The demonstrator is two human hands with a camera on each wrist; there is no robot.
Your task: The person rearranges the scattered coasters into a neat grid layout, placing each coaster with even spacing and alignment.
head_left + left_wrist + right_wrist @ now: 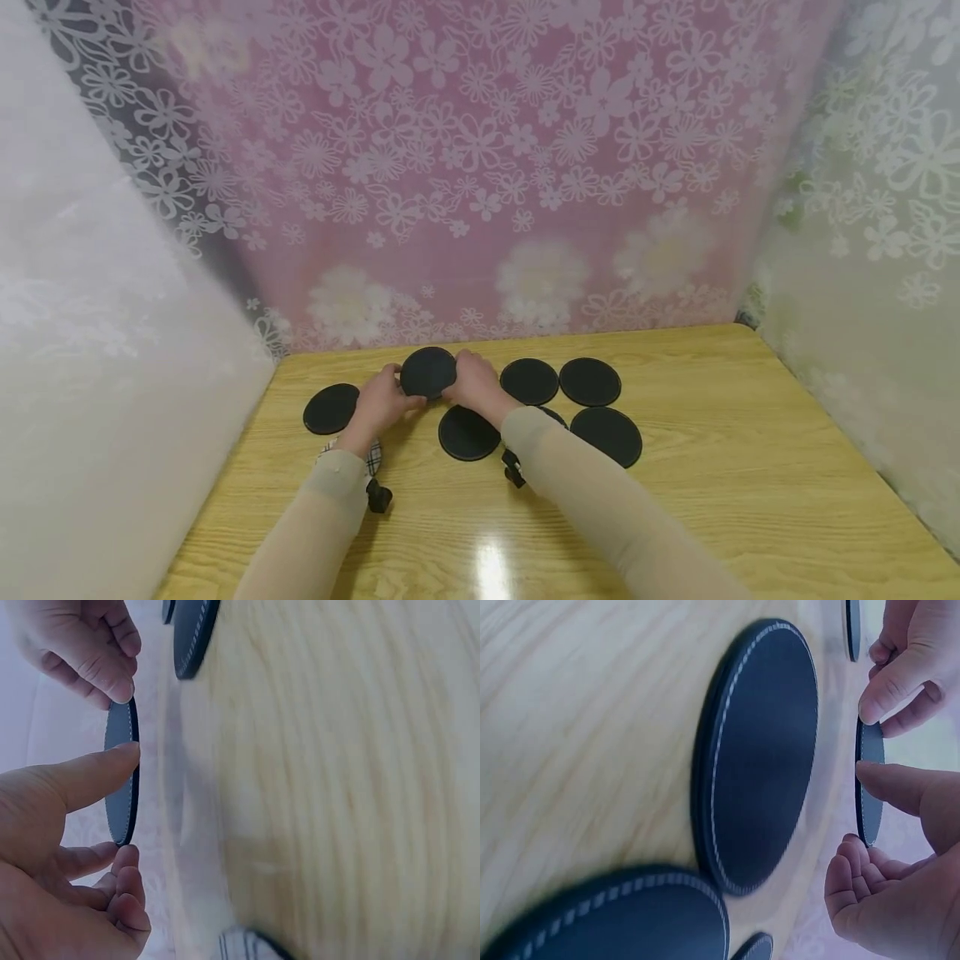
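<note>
Both hands hold one round black coaster (428,372) with pale edge stitching, raised over the back edge of the table. My left hand (383,402) pinches its left side; in the left wrist view the thumb lies across the face and the fingertips are at the rim. The right hand (474,381) pinches the opposite side, its thumb on the near face in the right wrist view. A black coaster (468,433) lies just below the right hand. Left of the left hand is another black coaster (330,409). Under the left wrist, a plaid coaster (374,459) is partly hidden.
More black coasters lie to the right: two at the back (529,382) and one in front (606,437), with another partly under the right sleeve (585,475). The wooden table (712,500) ends at a pink flowered curtain (480,167). Pale sheets (862,292) hang on both sides.
</note>
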